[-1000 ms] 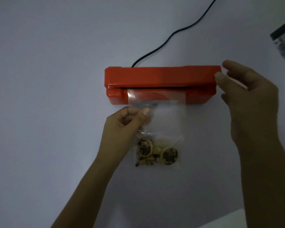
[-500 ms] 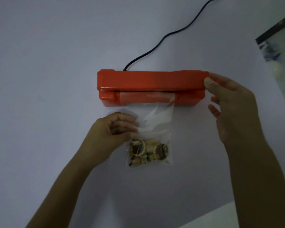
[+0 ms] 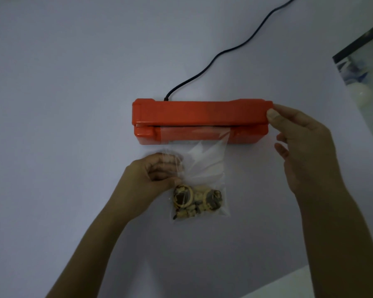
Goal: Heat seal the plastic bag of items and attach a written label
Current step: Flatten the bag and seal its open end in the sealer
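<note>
With the bag's mouth already fed into the slot, this looks like the moment just ahead of the press. The red heat sealer (image 3: 201, 122) sits on the white counter (image 3: 73, 82), its black cord (image 3: 224, 50) running off to the far right. The clear plastic bag (image 3: 199, 175) lies in front of it, top edge tucked under the lid, the small items (image 3: 195, 200) bunched at the bottom end nearest the person.

Left hand (image 3: 153, 176): grip curled, pinching the bag's left edge just above the items. Right hand (image 3: 304, 147): thumb and forefinger pinch the right end of the lid, other fingers loose. The lid looks nearly down; can't tell if it's fully clamped.

Risks as I judge them:
- The film is visibly creased between the slot and the left hand. Pressing on a crease would give a wrinkled seam or a leak channel.
- The bag's right edge runs at a slant into the slot, so the seal line may land crooked.
- Pressure from one end of the lid only could leave the hinge end weakly sealed.
- Any pull from the left hand while the film is hot could stretch or tear it.

No label or pen in view, so that step isn't started.
</note>
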### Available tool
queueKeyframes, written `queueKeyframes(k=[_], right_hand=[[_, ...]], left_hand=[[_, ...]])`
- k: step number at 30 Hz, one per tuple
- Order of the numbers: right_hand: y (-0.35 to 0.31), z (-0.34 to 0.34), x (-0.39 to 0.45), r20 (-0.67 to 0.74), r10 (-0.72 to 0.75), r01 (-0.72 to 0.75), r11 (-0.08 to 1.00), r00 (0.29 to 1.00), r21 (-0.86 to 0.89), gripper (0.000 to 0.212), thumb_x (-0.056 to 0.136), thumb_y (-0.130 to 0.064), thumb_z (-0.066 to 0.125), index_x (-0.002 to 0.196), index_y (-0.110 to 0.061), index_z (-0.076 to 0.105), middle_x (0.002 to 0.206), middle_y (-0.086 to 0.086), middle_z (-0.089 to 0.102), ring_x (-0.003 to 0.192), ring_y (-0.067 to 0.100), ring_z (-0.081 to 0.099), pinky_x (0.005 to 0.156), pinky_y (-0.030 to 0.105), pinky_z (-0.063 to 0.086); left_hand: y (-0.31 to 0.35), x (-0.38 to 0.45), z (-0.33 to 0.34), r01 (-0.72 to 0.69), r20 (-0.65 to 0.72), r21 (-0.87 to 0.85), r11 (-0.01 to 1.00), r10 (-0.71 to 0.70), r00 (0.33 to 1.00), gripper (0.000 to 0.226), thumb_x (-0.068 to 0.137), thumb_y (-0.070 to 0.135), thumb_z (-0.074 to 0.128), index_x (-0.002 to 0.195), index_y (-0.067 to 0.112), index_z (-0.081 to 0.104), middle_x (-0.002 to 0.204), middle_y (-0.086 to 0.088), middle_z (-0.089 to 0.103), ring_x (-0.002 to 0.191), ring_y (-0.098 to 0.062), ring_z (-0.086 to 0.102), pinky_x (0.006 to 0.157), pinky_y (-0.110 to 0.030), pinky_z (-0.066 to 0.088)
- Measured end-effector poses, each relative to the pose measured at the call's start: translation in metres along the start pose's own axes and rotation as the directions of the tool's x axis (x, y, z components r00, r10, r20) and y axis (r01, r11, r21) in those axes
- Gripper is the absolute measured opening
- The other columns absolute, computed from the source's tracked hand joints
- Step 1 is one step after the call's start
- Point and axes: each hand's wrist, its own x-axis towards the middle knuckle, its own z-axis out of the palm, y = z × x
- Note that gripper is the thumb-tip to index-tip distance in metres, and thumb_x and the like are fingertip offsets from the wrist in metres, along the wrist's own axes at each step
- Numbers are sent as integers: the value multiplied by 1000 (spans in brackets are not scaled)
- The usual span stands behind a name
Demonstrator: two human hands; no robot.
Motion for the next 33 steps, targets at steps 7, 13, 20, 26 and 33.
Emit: queueKeyframes(k=[7, 13, 20, 26, 33], right_hand=[[-3, 0, -1, 6, -3, 3, 1000, 1000, -2, 8, 81, -27, 72, 88, -33, 73, 70, -27, 69, 62, -17, 57, 82, 20, 45], [-4, -1, 0, 22, 0, 0, 1000, 1000, -12, 8, 81, -26, 72, 87, -32, 73, 68, -26, 68, 60, -15, 56, 84, 22, 44], [-3, -1, 0, 39, -8, 8, 1000, 999, -17, 9, 81, -28, 72, 90, -32, 73, 72, -23, 67, 65, -9, 55, 84, 23, 43], [-5, -4, 2, 51, -22, 24, 999, 998, -37, 13, 81, -30, 72, 94, -32, 73, 76, -23, 69, 69, -8, 57, 82, 26, 46], [-16, -8, -16, 93, -102, 90, 989, 990, 121, 9, 80, -36, 68, 84, -29, 72, 62, -12, 61, 55, 5, 46, 57, 21, 45]], left_hand=[[1, 0, -1, 21, 24, -15, 1000, -20, 1000, 36, 76, -5, 74, 106, 14, 71, 96, -5, 76, 90, -14, 72, 82, -19, 56], [0, 2, -2, 39, 38, -6, 999, -39, 999, 30, 76, -4, 74, 101, 13, 73, 94, -2, 77, 88, -12, 73, 79, -15, 55], [-1, 2, -2, 38, 32, -2, 999, -38, 999, 27, 76, -4, 75, 99, 9, 73, 92, -4, 77, 86, -13, 73, 74, -12, 54], [3, -3, -2, 4, 30, 5, 1000, -4, 1000, 35, 77, -2, 74, 107, 16, 69, 93, -2, 76, 87, -12, 73, 80, -15, 56], [4, -16, -13, -39, -279, -29, 999, 30, 960, 47, 79, 18, 73, 119, 22, 48, 93, 2, 72, 87, -4, 68, 74, -21, 56]])
